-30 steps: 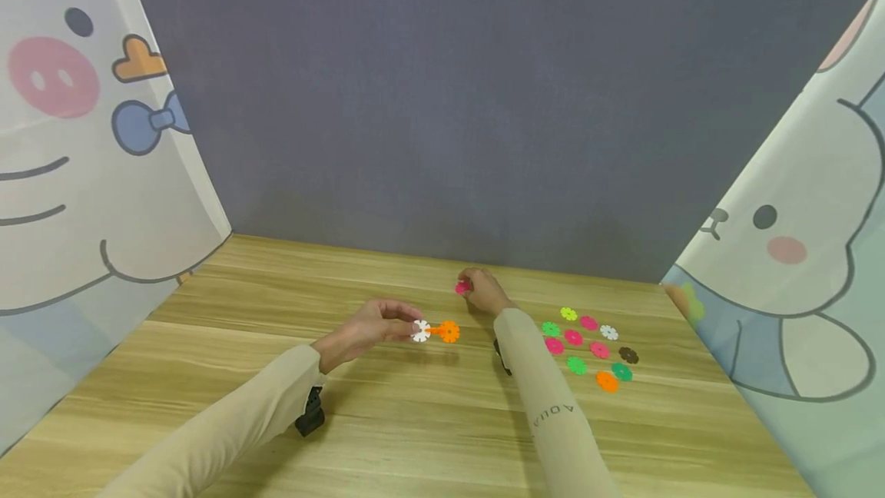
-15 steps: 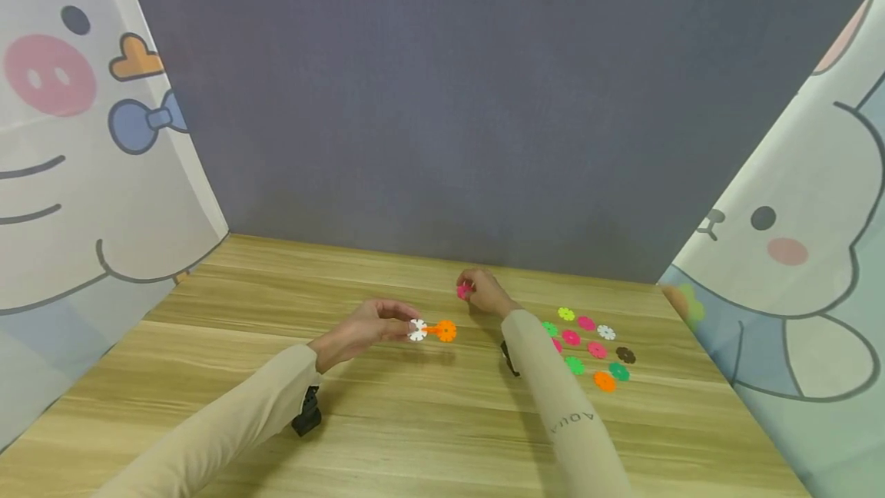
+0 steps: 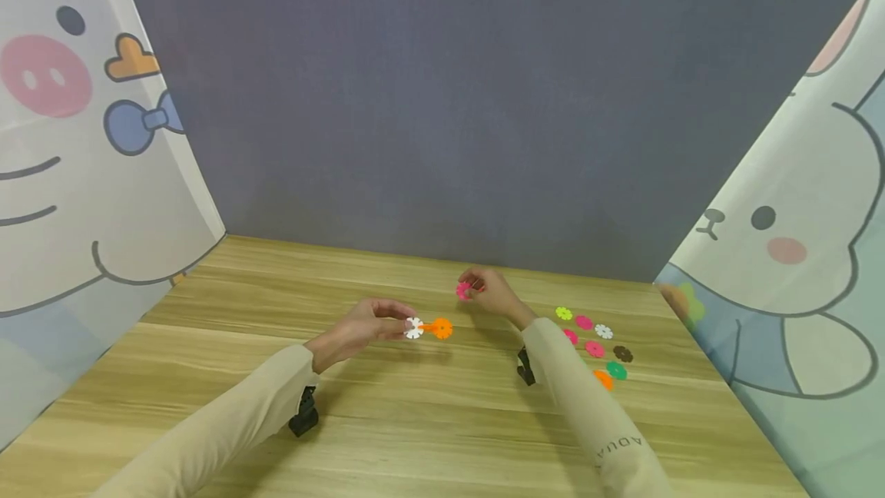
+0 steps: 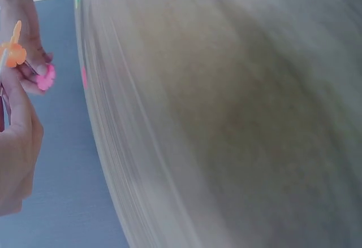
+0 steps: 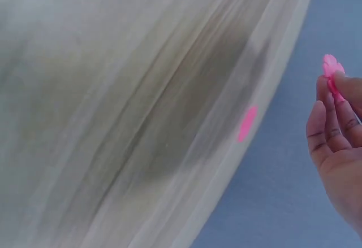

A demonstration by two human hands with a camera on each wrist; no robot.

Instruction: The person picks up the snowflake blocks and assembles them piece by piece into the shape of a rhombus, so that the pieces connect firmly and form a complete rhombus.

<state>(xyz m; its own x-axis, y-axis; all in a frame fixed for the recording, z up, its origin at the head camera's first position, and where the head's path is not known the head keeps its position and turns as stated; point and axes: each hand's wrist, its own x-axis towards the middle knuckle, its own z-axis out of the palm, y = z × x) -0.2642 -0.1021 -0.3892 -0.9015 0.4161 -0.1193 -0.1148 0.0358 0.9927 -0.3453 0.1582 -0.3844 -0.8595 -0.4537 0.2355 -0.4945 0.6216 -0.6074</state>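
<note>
My left hand pinches a white snowflake disc by its left side, between thumb and fingers. An orange snowflake disc is joined to it on the right through a thin, edge-on orange piece, all held above the table. Farther back, my right hand pinches a pink snowflake disc with thumb and fingertips, the same pink piece showing in the right wrist view. Below that hand, another pink disc lies on the tabletop near its far edge.
On the wooden table, right of my right arm, several loose discs lie flat: yellow, pink, white, brown, teal and orange. A grey panel rises behind, with cartoon-printed panels at both sides.
My right forearm has swung outward to the right, and its sleeve now covers the light green discs. The right hand has turned slightly with the pink disc. My left hand has hardly moved.
</note>
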